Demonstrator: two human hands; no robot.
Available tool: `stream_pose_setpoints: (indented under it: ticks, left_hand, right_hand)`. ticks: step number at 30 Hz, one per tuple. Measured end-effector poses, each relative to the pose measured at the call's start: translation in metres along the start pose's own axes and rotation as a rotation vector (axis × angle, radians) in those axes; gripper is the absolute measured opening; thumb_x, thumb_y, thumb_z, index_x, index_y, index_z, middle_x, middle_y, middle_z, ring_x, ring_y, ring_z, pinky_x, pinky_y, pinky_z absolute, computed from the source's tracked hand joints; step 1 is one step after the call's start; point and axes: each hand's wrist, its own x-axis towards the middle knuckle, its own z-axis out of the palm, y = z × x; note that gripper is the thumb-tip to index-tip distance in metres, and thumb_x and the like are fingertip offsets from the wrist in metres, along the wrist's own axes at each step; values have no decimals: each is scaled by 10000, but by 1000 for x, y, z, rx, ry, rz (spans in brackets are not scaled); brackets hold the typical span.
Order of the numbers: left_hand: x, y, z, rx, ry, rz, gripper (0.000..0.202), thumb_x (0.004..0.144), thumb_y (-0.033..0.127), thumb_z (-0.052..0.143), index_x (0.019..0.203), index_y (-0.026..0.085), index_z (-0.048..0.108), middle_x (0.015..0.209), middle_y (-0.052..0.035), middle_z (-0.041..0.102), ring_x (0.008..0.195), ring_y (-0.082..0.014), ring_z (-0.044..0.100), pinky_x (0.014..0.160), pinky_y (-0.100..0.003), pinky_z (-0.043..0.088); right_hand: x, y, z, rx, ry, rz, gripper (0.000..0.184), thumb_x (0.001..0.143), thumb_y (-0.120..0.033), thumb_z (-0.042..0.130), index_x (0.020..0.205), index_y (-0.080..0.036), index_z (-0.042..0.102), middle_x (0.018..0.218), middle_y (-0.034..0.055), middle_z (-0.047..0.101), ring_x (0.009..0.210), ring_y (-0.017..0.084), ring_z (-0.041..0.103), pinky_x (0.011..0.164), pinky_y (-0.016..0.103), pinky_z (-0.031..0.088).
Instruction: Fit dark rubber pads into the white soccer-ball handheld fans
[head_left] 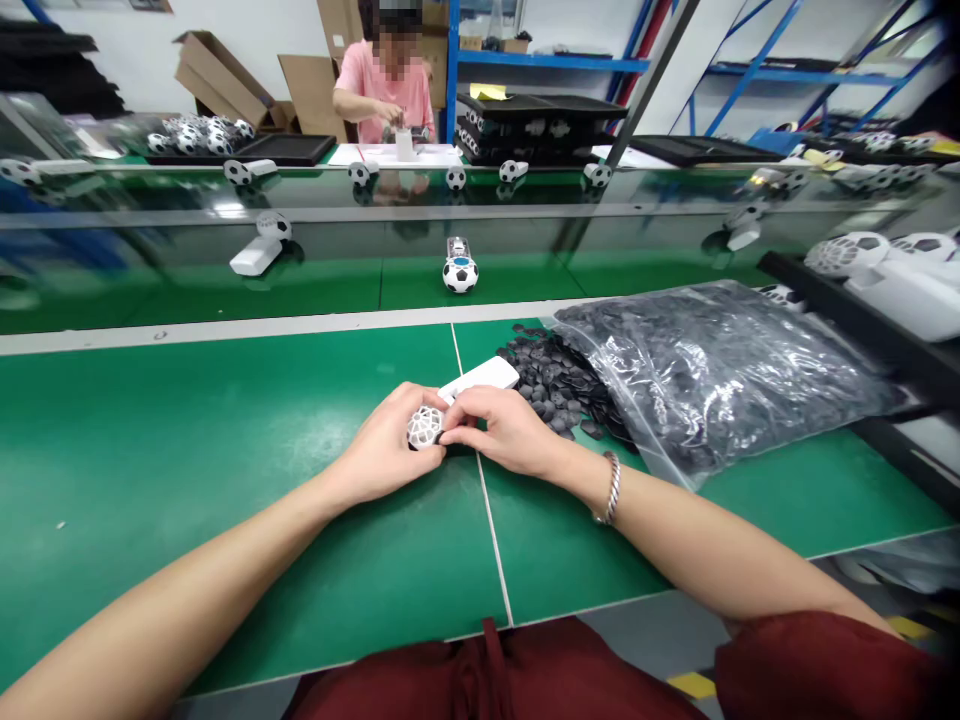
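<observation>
on my feed the left hand (382, 445) is closed around a white lattice ball shell (425, 428), and the right hand (510, 430) is curled in beside it, its fingertips (448, 436) pressed on the shell's side. the shell sits near the far edge of the green counter (225, 480), about mid-counter. a white plastic bar (480, 378) pokes out from behind my hands. to the right, loose black discs (551, 385) lie at the mouth of a clear plastic bag (720, 380). past the far edge, a black-and-white football toy (460, 274) sits on the next counter, and a person in a pink top (386, 90) works farther back.
</observation>
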Motion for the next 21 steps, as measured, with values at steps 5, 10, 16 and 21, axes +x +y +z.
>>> stream_pose_setpoints:
  ticks: [5,10,16,21]
  left_hand:
    - [0,-1,7,-6,71,16,292,660,152,545,942,226,545,1054,-27,551,1036,-206,511,922,-370,400]
    - [-4,-1,5,-62,110,17,302,621,144,567,914,216,570,1084,-36,570,1023,-201,541,900,-355,424]
    - [35,-18,-32,-60,246,-63,323,577,219,631,899,203,608,1119,-46,602,974,-233,589,853,-367,465]
    - [135,-55,-60,130,521,-222,423,643,284,638,1045,174,565,1147,-89,571,1003,-264,570,873,-389,459]
  right_hand:
    - [2,5,3,-9,16,11,108,734,-255,681,707,-172,616,695,-22,609,670,97,525,611,204,378]
    - [2,3,-1,59,70,-96,128,745,-261,669,725,-163,588,706,-15,588,672,98,520,639,219,414]
    - [-1,6,-18,-3,190,-123,101,799,-235,606,745,-159,566,786,24,577,767,123,529,730,258,441]
    - [-3,18,-23,-210,124,13,64,809,-225,591,821,-166,569,895,43,588,868,156,525,809,305,439]
